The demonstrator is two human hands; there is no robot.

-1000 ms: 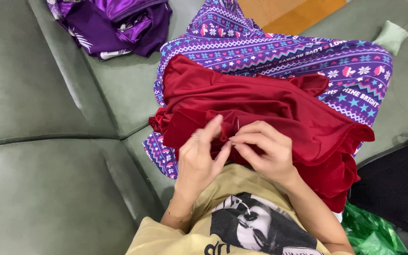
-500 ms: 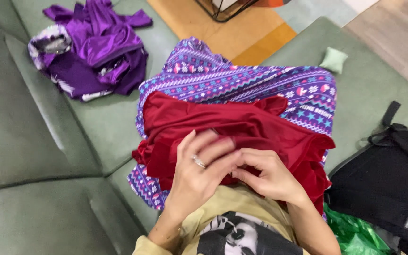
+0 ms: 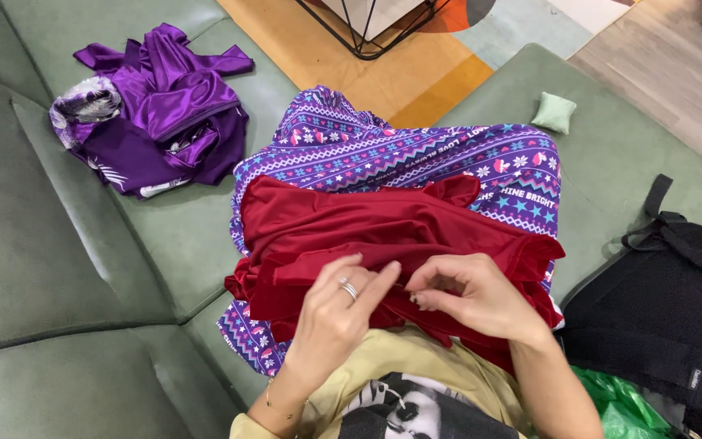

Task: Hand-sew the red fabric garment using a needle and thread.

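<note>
A dark red satin garment (image 3: 383, 223) lies bunched on my lap, over purple patterned trousers (image 3: 416, 150). My left hand (image 3: 336, 313), with a ring on one finger, rests on the near edge of the red cloth, fingers stretched and pinching a fold. My right hand (image 3: 469, 297) is curled beside it, fingertips closed on the same edge of the red garment. Both hands almost touch at the fingertips. I cannot see anything small held between them.
I sit on a green leather sofa (image 3: 58, 244). A crumpled purple satin garment (image 3: 156, 106) lies at the back left. A small green pouch (image 3: 554, 111) sits far right, a black backpack (image 3: 668, 309) and a green plastic bag (image 3: 623, 406) to my right.
The view has tilted up and away, showing more of the sofa and floor. My hands have stayed on the red cloth's near edge, the left fingers now stretched flatter.
</note>
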